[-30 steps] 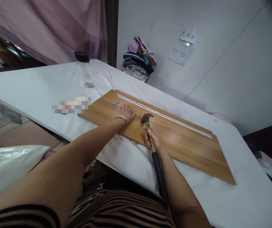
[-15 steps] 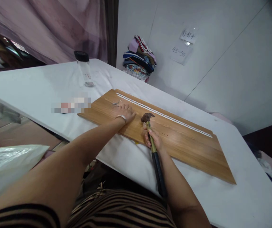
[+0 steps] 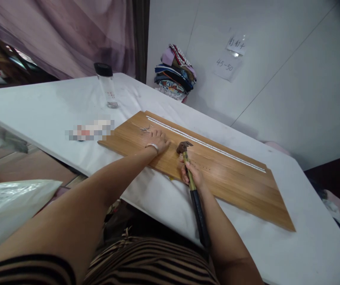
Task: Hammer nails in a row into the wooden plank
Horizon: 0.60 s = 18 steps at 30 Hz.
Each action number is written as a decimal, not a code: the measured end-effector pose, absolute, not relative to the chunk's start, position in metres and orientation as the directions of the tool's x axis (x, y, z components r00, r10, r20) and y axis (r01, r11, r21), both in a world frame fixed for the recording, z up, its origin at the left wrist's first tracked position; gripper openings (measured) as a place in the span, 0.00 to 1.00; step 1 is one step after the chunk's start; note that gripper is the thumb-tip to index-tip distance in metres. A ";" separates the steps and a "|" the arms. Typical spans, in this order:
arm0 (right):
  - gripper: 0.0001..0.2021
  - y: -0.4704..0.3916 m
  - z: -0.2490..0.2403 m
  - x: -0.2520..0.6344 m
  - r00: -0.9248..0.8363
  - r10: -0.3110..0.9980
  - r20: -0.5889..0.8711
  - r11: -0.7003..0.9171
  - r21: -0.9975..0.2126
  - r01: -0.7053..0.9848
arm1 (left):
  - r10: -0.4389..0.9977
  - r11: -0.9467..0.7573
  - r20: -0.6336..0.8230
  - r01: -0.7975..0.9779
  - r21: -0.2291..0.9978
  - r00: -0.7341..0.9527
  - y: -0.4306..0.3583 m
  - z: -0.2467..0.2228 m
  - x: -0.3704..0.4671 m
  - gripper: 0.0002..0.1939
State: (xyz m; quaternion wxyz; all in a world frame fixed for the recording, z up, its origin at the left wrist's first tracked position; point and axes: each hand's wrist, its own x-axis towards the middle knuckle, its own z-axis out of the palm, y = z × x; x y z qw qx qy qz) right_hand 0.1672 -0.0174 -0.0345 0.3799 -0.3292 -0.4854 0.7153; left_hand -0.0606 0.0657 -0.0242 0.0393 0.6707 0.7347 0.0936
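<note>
A wooden board (image 3: 241, 182) lies across the table in front of me. My left hand (image 3: 159, 141) rests flat on its left part with fingers spread, a bracelet at the wrist. Just beyond those fingertips is a small group of loose nails (image 3: 145, 129). My right hand (image 3: 194, 174) is wrapped round the shaft of a claw hammer (image 3: 191, 183), whose rusty head is over the board and whose black grip points back toward me. Several small dark dots, perhaps nails or holes, run in a row right of the hammer. A white strip (image 3: 208, 145) with fine markings runs along the far edge.
The board rests on a white-covered table (image 3: 39, 107). A clear bottle (image 3: 108, 89) with a black lid stands at the back left, near a pixelated item (image 3: 92, 130). Folded clothes (image 3: 174, 75) are stacked by the wall. A plastic bag (image 3: 12, 206) is at the lower left.
Almost nothing differs; the whole view has shifted very slightly. Both hands and the hammer keep the same places on and over the board.
</note>
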 end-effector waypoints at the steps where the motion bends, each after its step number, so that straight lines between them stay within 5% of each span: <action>1: 0.26 -0.017 -0.035 0.167 -0.492 0.865 -0.099 -0.237 -0.945 -0.226 | 0.993 0.086 0.065 0.977 0.194 -0.100 0.066 -0.024 -0.061 0.31; 18: 0.26 -0.019 -0.032 0.167 -0.489 0.867 -0.097 -0.231 -0.948 -0.221 | 0.992 0.083 0.075 0.979 0.185 -0.099 0.067 -0.025 -0.060 0.30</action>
